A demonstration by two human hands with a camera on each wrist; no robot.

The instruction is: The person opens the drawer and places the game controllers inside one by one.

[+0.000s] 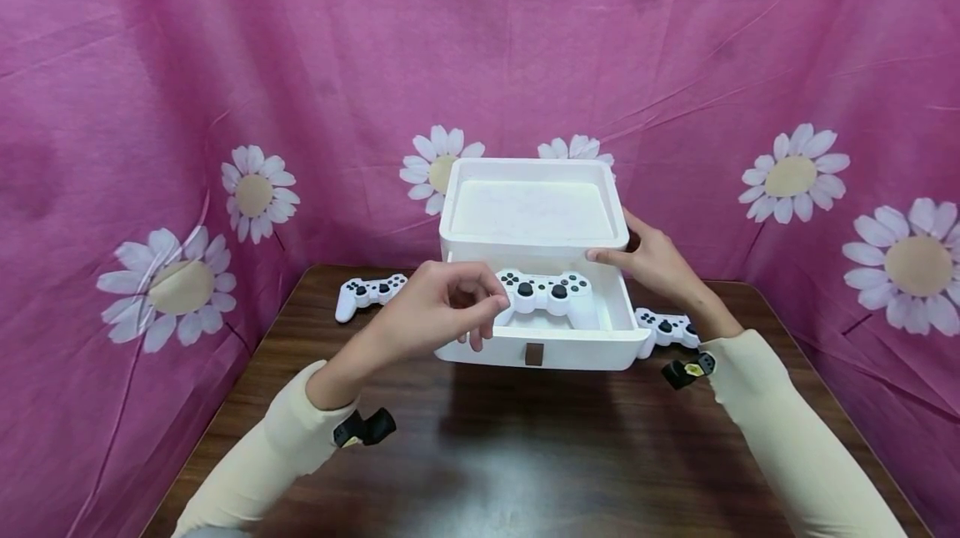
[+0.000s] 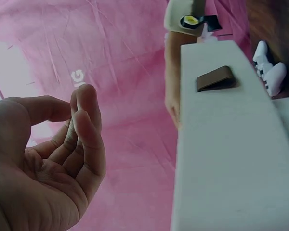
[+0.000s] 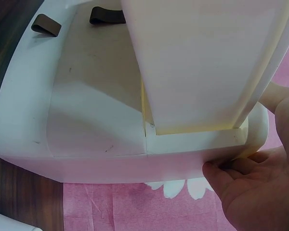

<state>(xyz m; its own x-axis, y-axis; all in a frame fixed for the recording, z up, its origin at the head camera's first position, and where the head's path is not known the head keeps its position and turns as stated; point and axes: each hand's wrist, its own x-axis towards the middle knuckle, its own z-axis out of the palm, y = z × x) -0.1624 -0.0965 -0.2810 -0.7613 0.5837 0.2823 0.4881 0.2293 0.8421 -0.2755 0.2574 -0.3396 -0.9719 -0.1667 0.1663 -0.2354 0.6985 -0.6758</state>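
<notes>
- Left hand [image 1: 438,313] hovering just in front of the open box [image 1: 536,350], at its front left corner; fingers [image 2: 84,125] loosely curled, thumb near the fingertips, holding nothing.
- Right hand [image 1: 660,267] at the box's right side, holding the raised lid [image 1: 534,208]; fingers [image 1: 609,255] laid straight along the lid's front edge, thumb behind.
- From the right wrist, thumb tip [image 3: 216,171] pressed against the lower corner of the lid where lid and box meet.
- Lid tilted up and back, white inside facing forward.
- White gamepad [image 1: 546,296] lying inside the box, black sticks and buttons up, just beside the left fingertips, not touched.
- Small brown tab [image 1: 533,354] on the middle of the box's front wall; two more brown tabs [image 3: 107,16] seen from the right wrist.
- Second gamepad [image 1: 369,294] on the bench [image 1: 480,455], left of the box, apart from it.
- Third gamepad [image 1: 667,328] on the bench at the box's right front corner, touching or almost touching it, under the right wrist.
- Cream sleeves [image 1: 277,446] on both arms, a black clip at each cuff.
- Pink cloth [image 1: 225,62] with white daisies behind and at both sides of the dark wood bench.
</notes>
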